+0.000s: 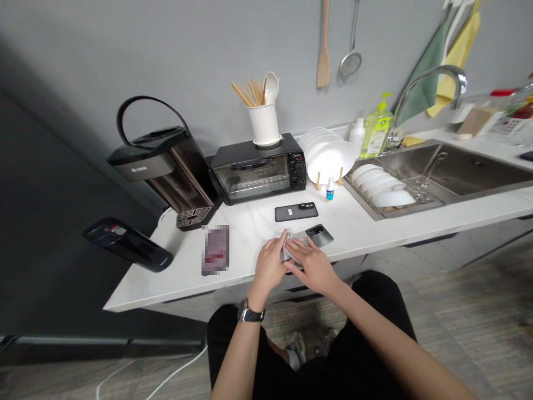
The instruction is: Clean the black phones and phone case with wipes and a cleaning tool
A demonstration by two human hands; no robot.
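Observation:
A light grey cloth [285, 254] is bunched between my hands, over the near end of a grey smartphone [321, 235] that lies back up on the counter. My left hand [270, 261] is closed at the cloth's left side, its thumb along the cloth and its other fingertips partly hidden. From the right, my right hand [313, 268] presses its fingers together on the cloth and phone. Just behind them lies a dark phone case [296, 211] with a small white label. A small white and blue bottle [330, 190] stands upright farther back.
Left of my hands lies a blurred purplish packet [216, 250]. A dark thermos [129, 244], a water dispenser [166, 166] and a toaster oven [258, 172] stand beyond. White plates [328, 158] rest in a rack beside the sink [466, 172]. The counter's front edge runs just below my hands.

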